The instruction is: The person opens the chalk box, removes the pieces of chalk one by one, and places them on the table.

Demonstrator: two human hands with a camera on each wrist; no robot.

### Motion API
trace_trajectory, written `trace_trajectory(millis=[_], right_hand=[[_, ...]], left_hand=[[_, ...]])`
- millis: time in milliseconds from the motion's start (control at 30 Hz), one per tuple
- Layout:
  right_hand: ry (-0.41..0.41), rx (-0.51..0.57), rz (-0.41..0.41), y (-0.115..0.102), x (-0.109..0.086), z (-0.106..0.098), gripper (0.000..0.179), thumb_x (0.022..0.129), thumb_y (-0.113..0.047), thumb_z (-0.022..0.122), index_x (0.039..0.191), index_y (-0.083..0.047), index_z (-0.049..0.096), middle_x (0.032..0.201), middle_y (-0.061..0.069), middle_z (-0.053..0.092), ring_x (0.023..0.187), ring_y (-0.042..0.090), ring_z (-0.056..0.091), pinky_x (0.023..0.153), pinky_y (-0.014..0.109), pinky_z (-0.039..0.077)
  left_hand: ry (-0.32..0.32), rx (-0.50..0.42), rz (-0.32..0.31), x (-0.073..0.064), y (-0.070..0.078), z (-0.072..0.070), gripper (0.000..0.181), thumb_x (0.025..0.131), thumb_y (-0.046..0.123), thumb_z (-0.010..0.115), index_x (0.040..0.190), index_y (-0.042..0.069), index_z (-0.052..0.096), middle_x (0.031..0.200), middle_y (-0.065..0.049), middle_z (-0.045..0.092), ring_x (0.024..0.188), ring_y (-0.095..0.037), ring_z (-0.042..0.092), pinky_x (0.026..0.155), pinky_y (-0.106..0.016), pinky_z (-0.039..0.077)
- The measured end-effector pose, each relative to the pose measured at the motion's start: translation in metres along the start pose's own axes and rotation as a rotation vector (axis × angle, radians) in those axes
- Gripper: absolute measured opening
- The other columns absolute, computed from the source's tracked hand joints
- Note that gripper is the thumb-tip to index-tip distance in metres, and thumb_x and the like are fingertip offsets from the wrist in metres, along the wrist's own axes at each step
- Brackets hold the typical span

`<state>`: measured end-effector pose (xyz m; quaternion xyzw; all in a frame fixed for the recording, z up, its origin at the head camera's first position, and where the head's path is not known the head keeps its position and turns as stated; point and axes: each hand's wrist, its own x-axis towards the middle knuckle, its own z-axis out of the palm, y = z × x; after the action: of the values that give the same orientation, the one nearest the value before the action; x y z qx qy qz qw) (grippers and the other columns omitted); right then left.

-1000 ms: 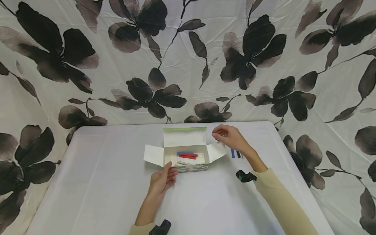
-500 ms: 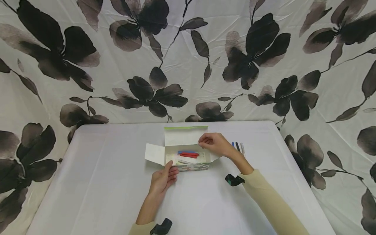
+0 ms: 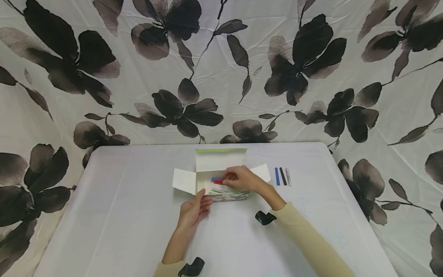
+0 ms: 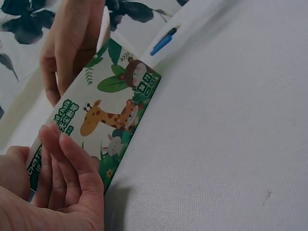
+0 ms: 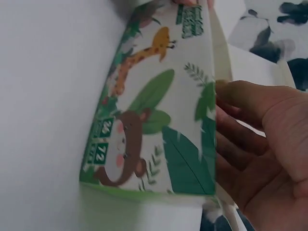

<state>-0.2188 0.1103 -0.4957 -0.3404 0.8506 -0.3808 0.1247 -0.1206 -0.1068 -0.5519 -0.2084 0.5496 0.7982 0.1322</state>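
An open white carton (image 3: 230, 197), printed with cartoon animals and the word "chalk", lies mid-table with its flaps spread. My left hand (image 3: 194, 209) holds its front left corner, thumb over the rim and fingers along the printed front (image 4: 108, 113). My right hand (image 3: 243, 179) reaches inside over the right end, its fingertips at the red pen-like sticks (image 3: 217, 181); the carton wall hides those fingertips in the right wrist view, so a hold on a stick cannot be made out. Beside the red ones lie a blue stick (image 3: 214, 179) and pale sticks (image 3: 219, 190).
Right of the carton, a blue stick (image 3: 277, 176), a black stick (image 3: 283, 176) and a silver-grey stick (image 3: 288, 177) lie side by side on the white table (image 3: 121, 215). A floral cloth (image 3: 207, 69) hangs behind the table's far edge.
My right hand has moved left and down from beside the right flap into the carton, partly covering the red sticks. The three sticks on the table now show fully. My left hand stays put.
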Motion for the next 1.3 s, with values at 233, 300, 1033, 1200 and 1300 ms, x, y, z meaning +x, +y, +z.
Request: trace_trajectory(millis=[233,300,1033,1200,1300], right_hand=[[-0.128,-0.061,0.003,-0.001,0.007,0.014,0.014,0.097,-0.002,0.069,0.109,0.005,0.071,0.101,0.012,0.073,0.09,0.018,0.07,0.08,0.021,0.056],[-0.145,-0.086,0.019,-0.002,0.008,0.015,0.013,0.097,-0.002,0.07,0.108,0.005,0.071,0.101,0.013,0.073,0.091,0.018,0.07,0.08,0.02,0.056],[-0.268,-0.153,0.117,-0.012,0.024,0.019,0.006,0.095,0.002,0.071,0.099,0.001,0.075,0.092,0.007,0.072,0.078,0.008,0.062,0.072,0.017,0.052],[-0.273,-0.152,0.097,-0.011,0.023,0.019,0.007,0.095,0.002,0.07,0.101,0.002,0.073,0.093,0.008,0.072,0.081,0.011,0.064,0.073,0.017,0.052],[-0.263,-0.146,0.075,-0.008,0.022,0.018,0.011,0.096,0.001,0.069,0.106,0.002,0.073,0.098,0.009,0.072,0.086,0.014,0.066,0.077,0.019,0.053]], left_hand=[[0.001,0.006,-0.002,0.001,-0.001,-0.001,0.048,0.098,0.045,0.069,0.1,-0.004,0.072,0.086,-0.004,0.075,0.069,-0.007,0.065,0.067,-0.02,0.058],[0.0,-0.002,-0.003,0.001,-0.002,0.0,0.048,0.098,0.044,0.07,0.1,-0.004,0.072,0.085,-0.004,0.075,0.069,-0.007,0.065,0.067,-0.021,0.058],[-0.01,0.005,0.001,-0.002,0.0,0.0,0.051,0.099,0.043,0.068,0.106,-0.007,0.069,0.084,-0.003,0.075,0.068,-0.006,0.063,0.066,-0.02,0.057],[-0.009,0.001,0.001,-0.002,0.0,0.0,0.049,0.1,0.043,0.068,0.103,-0.005,0.07,0.084,-0.003,0.075,0.068,-0.006,0.064,0.066,-0.02,0.057],[-0.008,0.001,0.001,-0.001,0.0,-0.001,0.049,0.1,0.043,0.068,0.102,-0.005,0.071,0.084,-0.003,0.075,0.068,-0.006,0.064,0.066,-0.02,0.057]])
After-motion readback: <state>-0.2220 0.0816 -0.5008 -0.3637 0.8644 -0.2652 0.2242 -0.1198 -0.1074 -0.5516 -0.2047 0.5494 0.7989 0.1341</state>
